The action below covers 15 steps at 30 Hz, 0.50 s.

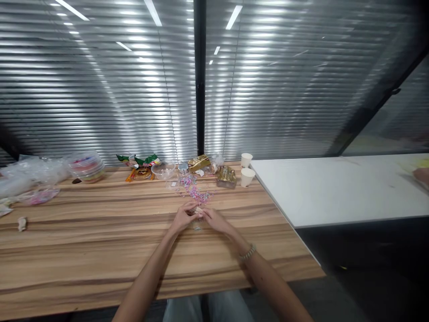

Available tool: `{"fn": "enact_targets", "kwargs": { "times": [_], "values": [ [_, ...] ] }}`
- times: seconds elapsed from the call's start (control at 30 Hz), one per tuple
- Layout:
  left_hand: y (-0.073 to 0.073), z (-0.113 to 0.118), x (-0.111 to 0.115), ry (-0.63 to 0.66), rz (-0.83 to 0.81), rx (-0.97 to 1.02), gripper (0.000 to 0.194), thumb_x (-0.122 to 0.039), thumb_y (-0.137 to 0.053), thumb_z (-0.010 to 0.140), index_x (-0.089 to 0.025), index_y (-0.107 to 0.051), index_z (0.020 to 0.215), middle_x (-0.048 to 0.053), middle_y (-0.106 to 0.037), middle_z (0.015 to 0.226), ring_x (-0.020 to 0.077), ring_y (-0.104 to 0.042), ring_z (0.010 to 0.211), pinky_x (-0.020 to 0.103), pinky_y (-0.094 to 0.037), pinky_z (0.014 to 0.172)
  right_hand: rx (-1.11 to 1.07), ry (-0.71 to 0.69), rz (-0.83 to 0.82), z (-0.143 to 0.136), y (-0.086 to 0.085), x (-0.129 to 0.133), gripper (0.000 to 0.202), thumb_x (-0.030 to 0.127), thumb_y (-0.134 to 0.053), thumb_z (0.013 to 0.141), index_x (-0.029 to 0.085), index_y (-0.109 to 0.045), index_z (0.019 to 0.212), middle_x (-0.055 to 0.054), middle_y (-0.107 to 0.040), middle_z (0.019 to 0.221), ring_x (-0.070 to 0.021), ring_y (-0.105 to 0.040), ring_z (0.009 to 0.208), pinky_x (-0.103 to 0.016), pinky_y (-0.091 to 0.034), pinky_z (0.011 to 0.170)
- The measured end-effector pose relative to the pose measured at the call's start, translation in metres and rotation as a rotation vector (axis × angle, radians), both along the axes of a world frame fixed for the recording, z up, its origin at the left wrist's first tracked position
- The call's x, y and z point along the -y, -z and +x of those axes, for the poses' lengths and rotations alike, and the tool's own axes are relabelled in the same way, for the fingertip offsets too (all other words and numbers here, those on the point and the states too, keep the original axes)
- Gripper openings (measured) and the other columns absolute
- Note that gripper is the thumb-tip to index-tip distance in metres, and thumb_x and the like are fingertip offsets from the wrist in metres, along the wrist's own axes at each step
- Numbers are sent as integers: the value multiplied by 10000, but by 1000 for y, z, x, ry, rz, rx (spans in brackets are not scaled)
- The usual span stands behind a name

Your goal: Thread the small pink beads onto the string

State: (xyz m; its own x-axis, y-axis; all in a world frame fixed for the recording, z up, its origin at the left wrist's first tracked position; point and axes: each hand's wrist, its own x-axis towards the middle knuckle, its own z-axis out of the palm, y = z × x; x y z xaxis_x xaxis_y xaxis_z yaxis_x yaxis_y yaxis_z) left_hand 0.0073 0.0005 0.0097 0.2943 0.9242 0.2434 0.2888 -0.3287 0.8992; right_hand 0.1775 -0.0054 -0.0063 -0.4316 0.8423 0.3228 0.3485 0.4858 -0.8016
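My left hand (184, 217) and my right hand (213, 219) meet over the middle of the wooden table. Between their fingertips is a small pale piece (199, 210), too small to name surely; the fingers of both hands are closed on it. Just beneath the hands lies a small clear object (197, 226), partly covered by them. Right behind the fingers, small pink, white and purple bits (199, 195) are strewn over the wood, and more lie by a clear jar (182, 168).
Two paper cups (247, 177), a gold-wrapped box (226, 176), a clear bowl (163, 171) and green snack packets (147, 160) line the back. Round plastic tubs (86, 166) and clear bags (36, 172) stand left. A white table (335, 192) adjoins right, with a person's hand (421, 174) at its edge.
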Motion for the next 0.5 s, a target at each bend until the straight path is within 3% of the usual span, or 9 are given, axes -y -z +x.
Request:
{"fn": "enact_targets", "kwargs": {
  "times": [0.27,0.4,0.5],
  "values": [
    [1,0,-4,-6,37,-27,298,-372,-671,681,-195,-721,915,89,-701,961,244,-602,915,371,-437,862,-27,-1,40,4,-9,1,320,312,-347,906,197,-638,973,-60,-666,926,-194,-580,842,-303,-433,776],
    [-3,2,-3,-26,75,-121,253,-399,-597,750,-187,-721,690,55,-681,677,191,-576,669,303,-447,699,-96,44,-31,4,-7,-2,351,373,-349,902,185,-623,789,-38,-623,757,-162,-539,707,-279,-429,674],
    [-9,4,1,-16,124,-149,321,-399,-536,799,-177,-683,619,30,-617,585,165,-530,619,273,-418,652,-246,85,-185,3,-2,-4,366,451,-387,876,183,-557,694,-8,-544,646,-125,-465,575,-244,-394,554]
  ]
}}
